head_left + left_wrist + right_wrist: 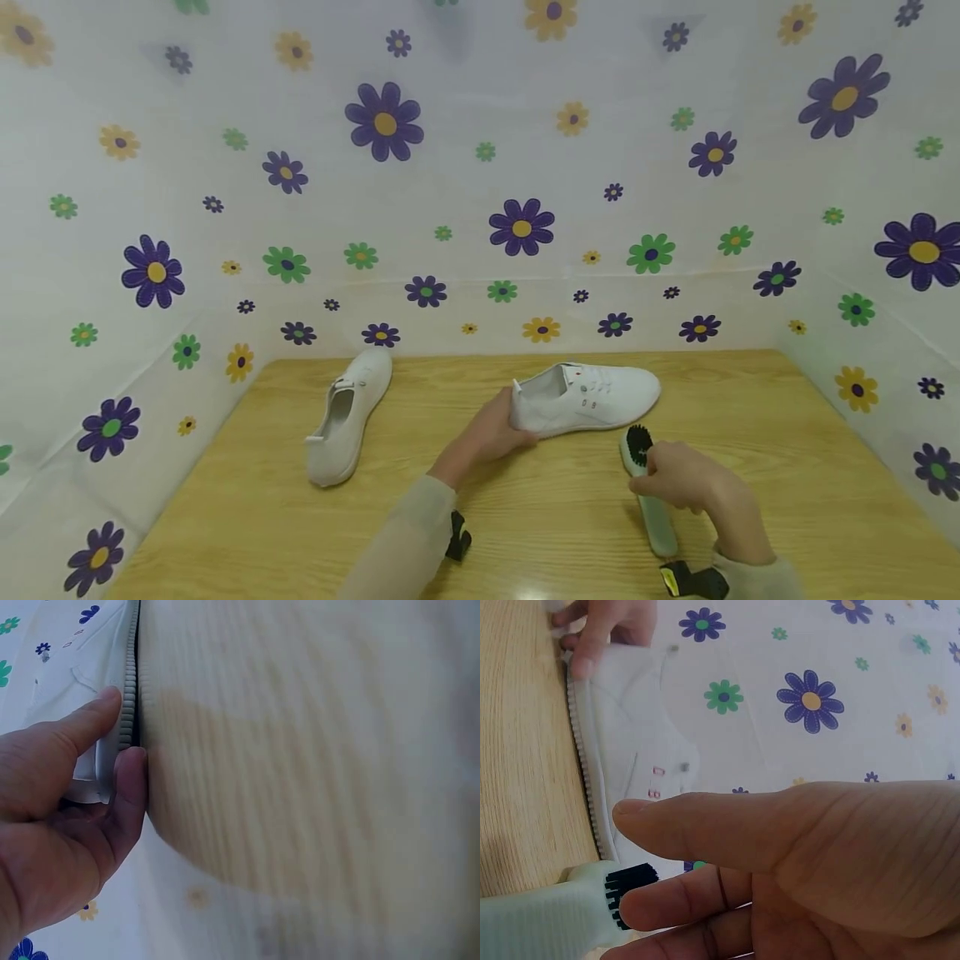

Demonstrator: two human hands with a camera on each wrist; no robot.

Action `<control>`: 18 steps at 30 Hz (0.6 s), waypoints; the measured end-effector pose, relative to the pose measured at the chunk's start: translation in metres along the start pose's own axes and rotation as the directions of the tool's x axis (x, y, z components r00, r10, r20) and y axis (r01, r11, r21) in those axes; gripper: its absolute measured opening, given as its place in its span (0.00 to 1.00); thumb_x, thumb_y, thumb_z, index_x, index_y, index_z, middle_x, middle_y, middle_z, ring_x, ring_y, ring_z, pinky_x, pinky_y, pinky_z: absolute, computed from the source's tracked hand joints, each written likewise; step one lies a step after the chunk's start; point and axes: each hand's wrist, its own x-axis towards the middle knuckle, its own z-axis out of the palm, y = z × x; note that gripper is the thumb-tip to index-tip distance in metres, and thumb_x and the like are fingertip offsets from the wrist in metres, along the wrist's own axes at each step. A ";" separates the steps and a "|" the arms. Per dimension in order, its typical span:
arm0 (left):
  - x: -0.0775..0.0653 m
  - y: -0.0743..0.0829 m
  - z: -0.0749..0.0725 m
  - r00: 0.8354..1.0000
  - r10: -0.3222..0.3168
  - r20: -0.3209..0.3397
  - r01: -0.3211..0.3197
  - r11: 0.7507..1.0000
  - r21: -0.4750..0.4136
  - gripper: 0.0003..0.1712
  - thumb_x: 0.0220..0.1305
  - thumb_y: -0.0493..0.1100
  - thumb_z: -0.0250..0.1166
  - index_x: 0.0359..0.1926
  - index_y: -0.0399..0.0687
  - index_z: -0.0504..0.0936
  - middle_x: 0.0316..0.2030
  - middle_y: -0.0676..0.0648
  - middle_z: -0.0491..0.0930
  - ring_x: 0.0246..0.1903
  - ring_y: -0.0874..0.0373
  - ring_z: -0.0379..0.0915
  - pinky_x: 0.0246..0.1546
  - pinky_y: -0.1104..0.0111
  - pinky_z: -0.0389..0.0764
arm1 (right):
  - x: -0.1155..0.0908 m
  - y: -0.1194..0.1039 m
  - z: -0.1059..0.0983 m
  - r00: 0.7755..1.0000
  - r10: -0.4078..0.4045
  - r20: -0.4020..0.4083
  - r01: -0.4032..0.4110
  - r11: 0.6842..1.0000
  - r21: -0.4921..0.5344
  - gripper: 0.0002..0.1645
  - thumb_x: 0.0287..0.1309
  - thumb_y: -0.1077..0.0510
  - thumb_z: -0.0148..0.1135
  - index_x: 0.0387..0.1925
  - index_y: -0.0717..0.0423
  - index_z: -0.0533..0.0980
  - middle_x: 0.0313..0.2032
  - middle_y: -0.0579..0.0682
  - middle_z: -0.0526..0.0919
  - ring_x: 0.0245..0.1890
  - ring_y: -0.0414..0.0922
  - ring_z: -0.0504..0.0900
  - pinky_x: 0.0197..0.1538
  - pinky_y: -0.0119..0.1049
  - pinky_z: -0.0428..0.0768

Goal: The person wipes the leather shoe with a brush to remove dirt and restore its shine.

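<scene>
A white shoe [622,398] rests sole down near the back of the table, its toe pointing right. My left hand [491,429] grips its heel; in the left wrist view the thumb [97,720] lies on the side just above the ridged sole, with curled fingers around the heel. A pale green brush [658,525] with black bristles facing up lies in front of the toe. Over it hovers my right hand [686,475], thumb extended and fingers loosely bent. In the right wrist view the fingertips appear beside the bristles [630,889], not wrapped round the handle.
Another white shoe [330,462] stands at the left of the wooden table [540,508], toe toward the back. A white cloth [450,175] printed with flowers hangs behind and along both sides. Black straps [459,537] are on the wrists.
</scene>
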 end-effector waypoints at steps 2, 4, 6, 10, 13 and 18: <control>-0.006 -0.004 -0.004 1.000 -0.014 0.005 0.014 1.000 0.006 0.44 0.59 0.47 0.74 0.68 0.35 0.61 0.62 0.38 0.72 0.61 0.46 0.69 0.62 0.55 0.69 | 0.000 0.000 0.001 1.000 0.008 0.006 -0.008 1.000 0.009 0.17 0.63 0.53 0.64 0.21 0.57 0.76 0.14 0.44 0.63 0.14 0.39 0.61 0.20 0.31 0.66; -0.012 -0.008 -0.008 1.000 -0.020 0.006 0.020 1.000 0.013 0.44 0.59 0.47 0.74 0.68 0.36 0.61 0.61 0.39 0.72 0.61 0.47 0.69 0.62 0.54 0.69 | 0.000 0.001 0.001 1.000 0.002 0.007 -0.002 1.000 0.016 0.19 0.63 0.53 0.64 0.19 0.57 0.75 0.13 0.44 0.62 0.14 0.39 0.60 0.20 0.31 0.65; -0.018 -0.012 -0.012 1.000 -0.026 0.007 0.026 1.000 0.013 0.43 0.59 0.47 0.74 0.68 0.36 0.62 0.61 0.39 0.72 0.60 0.47 0.70 0.62 0.54 0.70 | 0.000 0.002 0.002 1.000 -0.001 0.006 0.001 1.000 0.021 0.20 0.63 0.53 0.64 0.18 0.56 0.73 0.12 0.44 0.61 0.13 0.38 0.59 0.19 0.31 0.65; -0.029 -0.020 -0.020 0.999 -0.038 0.013 0.038 0.999 0.013 0.44 0.57 0.48 0.75 0.67 0.37 0.63 0.59 0.40 0.74 0.58 0.50 0.70 0.61 0.55 0.70 | 0.000 0.005 0.001 1.000 -0.017 -0.002 0.017 1.000 0.019 0.20 0.63 0.53 0.64 0.18 0.56 0.74 0.13 0.44 0.61 0.14 0.39 0.59 0.20 0.32 0.69; -0.037 -0.026 -0.026 0.999 -0.036 0.020 0.036 0.999 0.022 0.44 0.56 0.48 0.76 0.66 0.37 0.63 0.57 0.40 0.74 0.57 0.50 0.71 0.61 0.55 0.70 | -0.001 0.005 0.001 1.000 -0.011 -0.001 0.011 1.000 0.024 0.19 0.63 0.53 0.64 0.19 0.57 0.75 0.12 0.44 0.60 0.14 0.39 0.58 0.19 0.32 0.68; -0.055 -0.033 -0.038 0.998 -0.041 0.037 0.039 0.998 0.056 0.52 0.53 0.49 0.78 0.70 0.34 0.59 0.61 0.36 0.72 0.60 0.46 0.70 0.62 0.53 0.69 | -0.002 0.005 0.003 1.000 -0.005 0.001 0.005 1.000 0.027 0.19 0.63 0.53 0.64 0.19 0.57 0.75 0.12 0.44 0.61 0.13 0.38 0.58 0.18 0.30 0.65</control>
